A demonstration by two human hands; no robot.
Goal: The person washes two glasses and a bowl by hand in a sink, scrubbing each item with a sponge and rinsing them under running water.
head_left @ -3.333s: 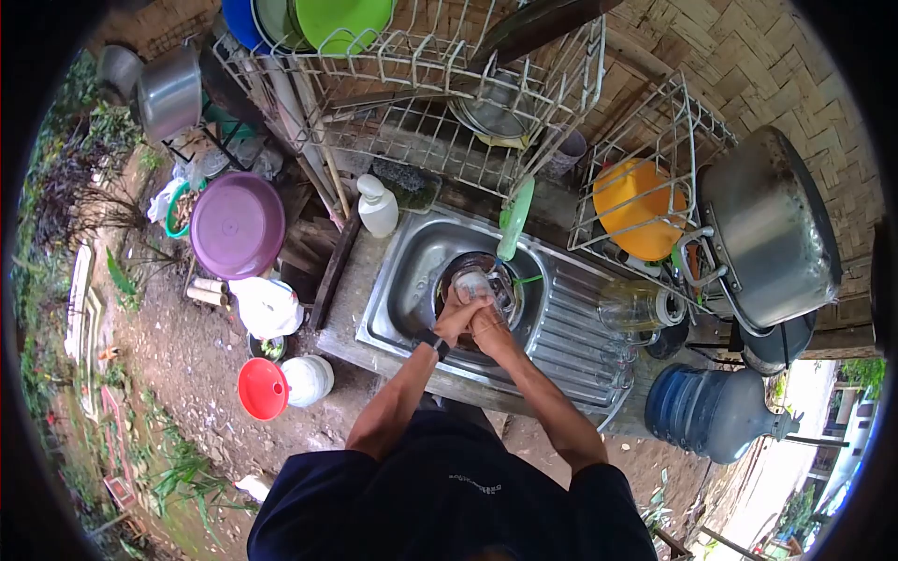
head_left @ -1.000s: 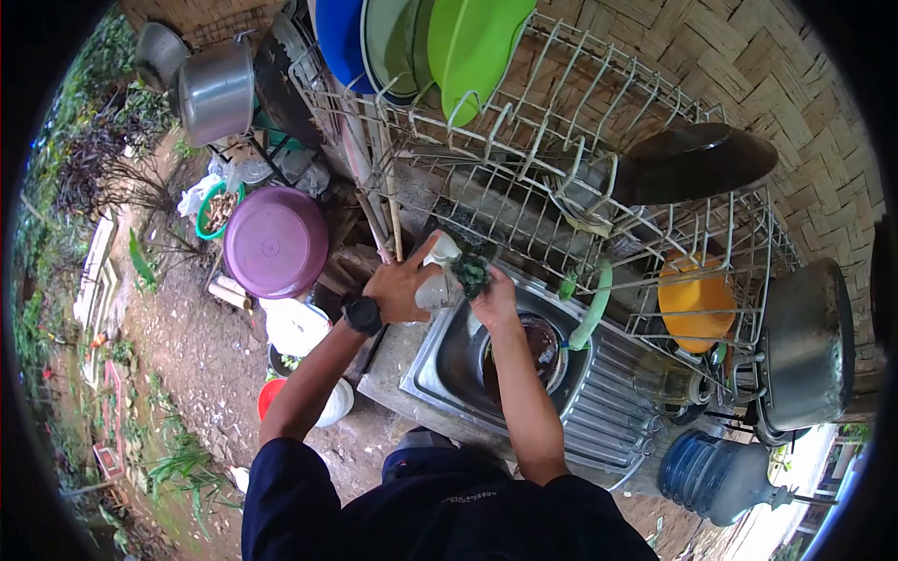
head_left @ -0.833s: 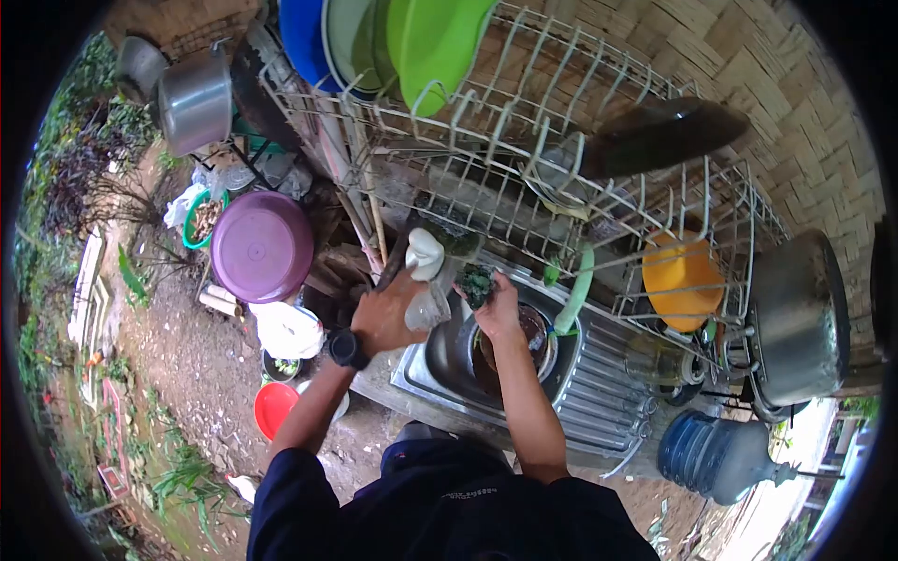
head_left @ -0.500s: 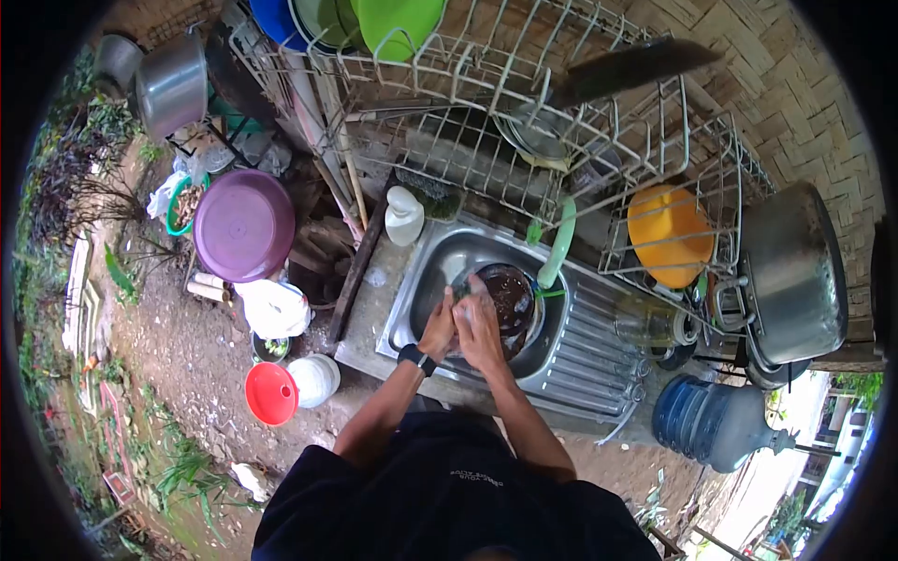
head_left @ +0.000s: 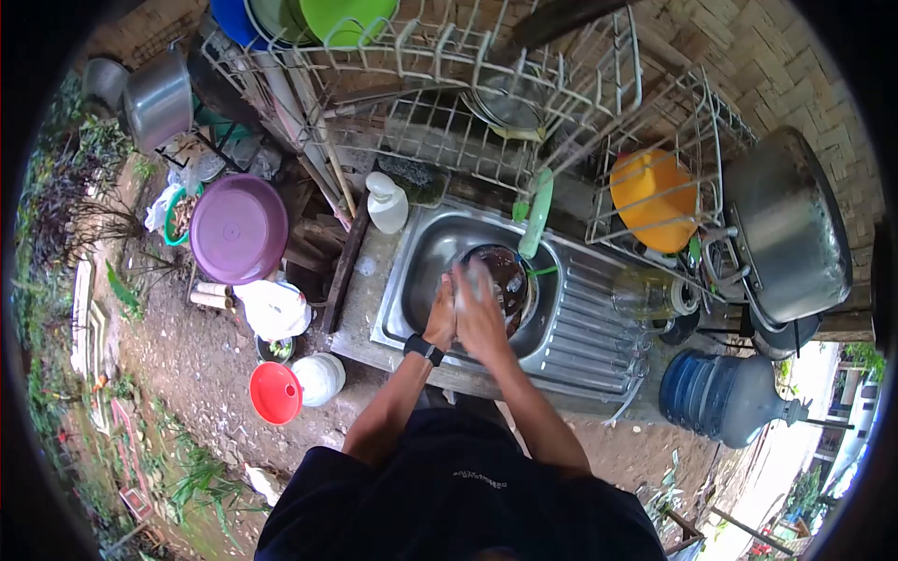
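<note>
My left hand (head_left: 441, 316), with a dark watch (head_left: 424, 350) on its wrist, is over the sink basin (head_left: 423, 252). Its fingers point up, stretched out, against my right hand (head_left: 479, 313). The right hand presses palm to palm with it, its fingers extended and smeared by motion. No held object shows between them, though the palms are hidden. Beneath and beyond the right hand, a dark round pan (head_left: 513, 280) with brownish, foamy water sits in the basin. A pale green tap sleeve (head_left: 537, 215) hangs above the pan.
A white bottle (head_left: 386, 204) stands at the sink's back left corner. Behind rises a wire dish rack (head_left: 449, 150). Right of the basin lie the ribbed drainboard (head_left: 589, 323), a large metal pot (head_left: 788, 224) and a blue water jug (head_left: 716, 397). A purple basin (head_left: 238, 229) is at left.
My hands stay together over the basin; the right hand has slid slightly upward along the left. The whole view has shifted a little as the head moved.
</note>
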